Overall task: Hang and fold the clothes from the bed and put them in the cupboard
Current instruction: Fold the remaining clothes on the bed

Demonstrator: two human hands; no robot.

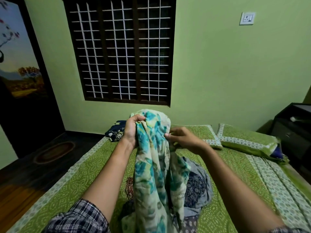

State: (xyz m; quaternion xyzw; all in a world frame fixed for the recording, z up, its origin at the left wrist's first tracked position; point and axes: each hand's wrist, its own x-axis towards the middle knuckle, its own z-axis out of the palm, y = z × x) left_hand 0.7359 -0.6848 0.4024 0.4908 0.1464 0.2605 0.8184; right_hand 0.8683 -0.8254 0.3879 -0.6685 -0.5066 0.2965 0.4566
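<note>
Over the green bed, your left grip is fisted round the top of a teal-flowered garment, held up above the sheet, while your right grip pinches its edge just beside. The hanging cloth hides part of a blue-grey clothes heap below. Two pillows lie to the right, near a dark cabinet.

A cream garment with teal leaf print hangs bunched from the left hand, which grips its top; the right hand pinches it just beside. Below them lie crumpled grey-blue clothes.
</note>
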